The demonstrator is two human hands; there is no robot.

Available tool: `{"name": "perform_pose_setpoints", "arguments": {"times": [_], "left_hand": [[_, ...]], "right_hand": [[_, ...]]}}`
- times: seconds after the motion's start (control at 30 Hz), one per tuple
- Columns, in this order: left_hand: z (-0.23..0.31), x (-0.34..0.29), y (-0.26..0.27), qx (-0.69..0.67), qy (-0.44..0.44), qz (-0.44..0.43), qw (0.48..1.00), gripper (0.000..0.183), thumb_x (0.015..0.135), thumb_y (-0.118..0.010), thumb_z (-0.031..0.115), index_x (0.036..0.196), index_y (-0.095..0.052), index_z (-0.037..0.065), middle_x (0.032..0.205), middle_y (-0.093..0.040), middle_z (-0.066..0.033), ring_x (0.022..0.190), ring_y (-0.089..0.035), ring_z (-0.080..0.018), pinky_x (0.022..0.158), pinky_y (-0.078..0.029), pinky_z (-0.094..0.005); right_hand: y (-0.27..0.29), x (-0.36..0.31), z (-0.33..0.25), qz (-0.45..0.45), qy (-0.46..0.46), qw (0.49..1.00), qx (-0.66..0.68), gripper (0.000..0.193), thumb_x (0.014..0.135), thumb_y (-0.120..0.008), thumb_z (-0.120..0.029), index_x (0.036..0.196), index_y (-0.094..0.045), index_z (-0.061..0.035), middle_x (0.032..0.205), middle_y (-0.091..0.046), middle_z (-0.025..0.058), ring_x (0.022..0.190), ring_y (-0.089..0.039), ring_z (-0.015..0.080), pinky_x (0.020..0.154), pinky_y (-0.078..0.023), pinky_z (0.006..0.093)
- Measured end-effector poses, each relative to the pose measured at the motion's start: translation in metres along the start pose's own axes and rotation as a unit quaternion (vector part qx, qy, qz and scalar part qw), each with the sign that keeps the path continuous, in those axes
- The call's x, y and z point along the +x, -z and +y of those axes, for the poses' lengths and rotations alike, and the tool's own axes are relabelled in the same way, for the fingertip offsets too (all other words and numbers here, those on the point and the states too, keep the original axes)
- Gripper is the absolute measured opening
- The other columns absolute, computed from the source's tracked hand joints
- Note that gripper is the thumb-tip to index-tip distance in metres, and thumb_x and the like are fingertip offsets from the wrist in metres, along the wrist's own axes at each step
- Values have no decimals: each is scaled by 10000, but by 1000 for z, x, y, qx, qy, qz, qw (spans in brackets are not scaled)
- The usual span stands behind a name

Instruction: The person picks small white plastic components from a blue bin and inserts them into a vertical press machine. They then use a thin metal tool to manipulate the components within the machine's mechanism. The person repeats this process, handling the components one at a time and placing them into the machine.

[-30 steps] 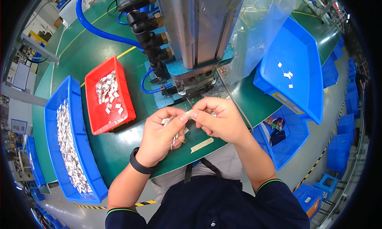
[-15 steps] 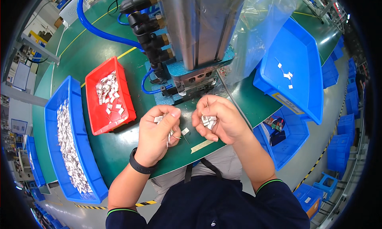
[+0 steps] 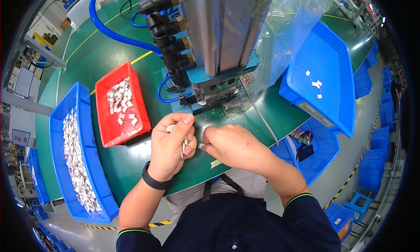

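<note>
White tabs (image 3: 170,128) are poking out of my left hand (image 3: 168,142), which is holding a small bunch in curled fingers, thin wires trailing. Just beside it, above the worktop (image 3: 127,164), my right hand (image 3: 238,147) is looking narrow, seemingly pinching a single tab (image 3: 201,145) at the fingertips. I'm guessing they're super light, stiff-bodied, bendy-wired, so I'm favouring the flat body over those delicate leads.
</note>
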State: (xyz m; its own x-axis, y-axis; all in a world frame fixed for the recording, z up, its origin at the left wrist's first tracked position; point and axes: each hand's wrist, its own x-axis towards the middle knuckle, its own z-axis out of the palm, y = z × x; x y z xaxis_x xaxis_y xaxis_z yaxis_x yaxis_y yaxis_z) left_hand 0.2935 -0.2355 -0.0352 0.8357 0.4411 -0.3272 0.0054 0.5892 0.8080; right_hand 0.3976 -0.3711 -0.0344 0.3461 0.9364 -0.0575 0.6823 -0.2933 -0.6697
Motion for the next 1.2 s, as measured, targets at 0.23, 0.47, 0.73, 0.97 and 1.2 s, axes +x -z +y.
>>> {"name": "perform_pose_setpoints", "arguments": {"times": [0.23,0.47,0.73,0.97,1.2], "left_hand": [[1,0,-1,-4,-6,3,1000,149,955,-572,203,967,-567,55,623,-477,-13,400,-387,-77,342,-249,-213],[0,1,2,-48,-22,31,998,124,944,-576,172,984,-576,54,613,-465,-14,392,-384,-81,337,-245,-219],[-4,-5,-4,11,-3,-38,999,211,912,-634,138,1061,-603,-8,660,-551,-26,462,-464,-71,389,-312,-209],[-4,-4,3,-17,14,-39,999,150,911,-645,159,972,-623,24,640,-548,-23,485,-478,-73,395,-313,-207],[-5,-4,-2,42,21,-42,998,148,941,-590,176,937,-588,28,639,-517,-44,420,-424,-90,349,-263,-219]], "right_hand": [[-8,1,6,9,28,999,-17,193,837,-666,-186,813,-593,-8,672,-630,169,659,-658,319,567,-503,412],[20,-9,15,82,-175,810,554,188,894,-658,-171,929,-588,-1,660,-591,22,487,-507,50,414,-380,200],[-6,-4,-4,125,-141,738,648,190,929,-625,-210,937,-560,-31,660,-577,7,457,-465,33,382,-319,171],[-10,-3,-10,67,-141,779,607,207,941,-604,-230,916,-572,-27,657,-567,-2,485,-474,34,427,-360,173],[-2,-9,-5,52,-137,789,596,211,935,-606,-225,870,-605,-24,651,-577,1,491,-478,33,421,-357,178]]}}
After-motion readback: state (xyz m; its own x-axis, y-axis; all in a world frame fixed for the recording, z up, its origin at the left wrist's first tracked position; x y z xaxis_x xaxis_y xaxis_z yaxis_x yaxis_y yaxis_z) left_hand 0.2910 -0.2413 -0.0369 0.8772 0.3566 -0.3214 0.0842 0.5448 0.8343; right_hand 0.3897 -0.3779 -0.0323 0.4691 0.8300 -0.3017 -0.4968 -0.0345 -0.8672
